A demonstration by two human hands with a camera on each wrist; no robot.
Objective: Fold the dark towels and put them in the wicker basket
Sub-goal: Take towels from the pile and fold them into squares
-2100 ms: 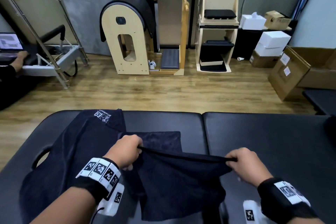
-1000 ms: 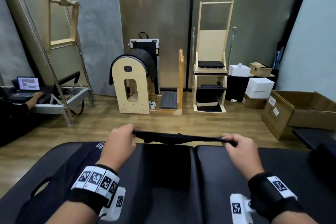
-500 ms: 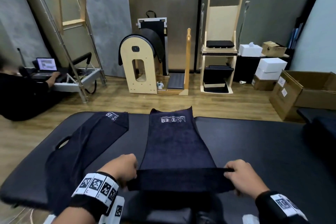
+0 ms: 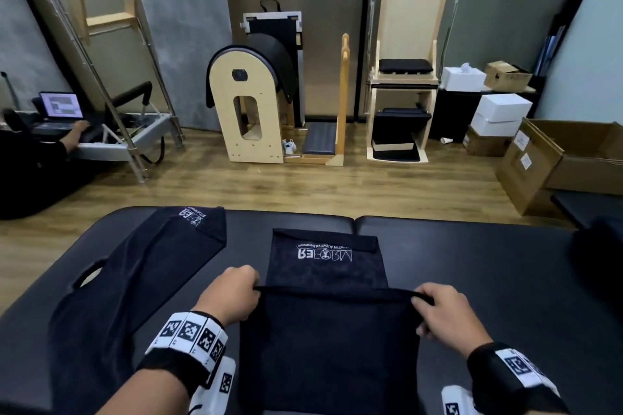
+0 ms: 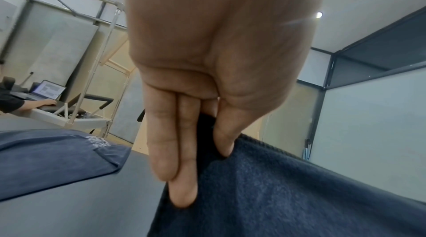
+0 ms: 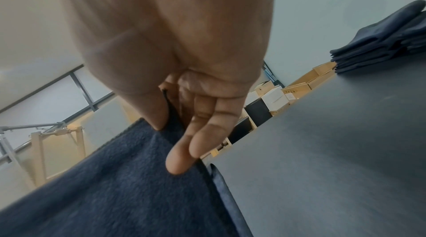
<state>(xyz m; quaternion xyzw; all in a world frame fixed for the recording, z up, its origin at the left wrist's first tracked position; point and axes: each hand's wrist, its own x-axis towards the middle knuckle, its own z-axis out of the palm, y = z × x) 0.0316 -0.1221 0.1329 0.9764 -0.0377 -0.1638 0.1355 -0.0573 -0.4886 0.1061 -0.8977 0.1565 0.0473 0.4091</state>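
Pinching the near edge of the dark towel [image 4: 328,340] taut between us, our left hand [image 4: 232,293] and right hand [image 4: 445,312] each close a grip on a corner. Its far logo end lies flat mid-surface [image 4: 488,280]. A second towel [image 4: 135,273] sprawls left; a folded stack [image 6: 389,44] sits far right, bare padding between.

- We see the towel [image 4: 328,340] as dark, matt terry cloth with a nubby pile.
- The desk [image 4: 488,280] looks like smooth black padded vinyl with a dull sheen.
- The floor [image 4: 303,185] is wood-grain plank, lightly glossy.
- The boxes [image 4: 573,158] are plain brown cardboard.
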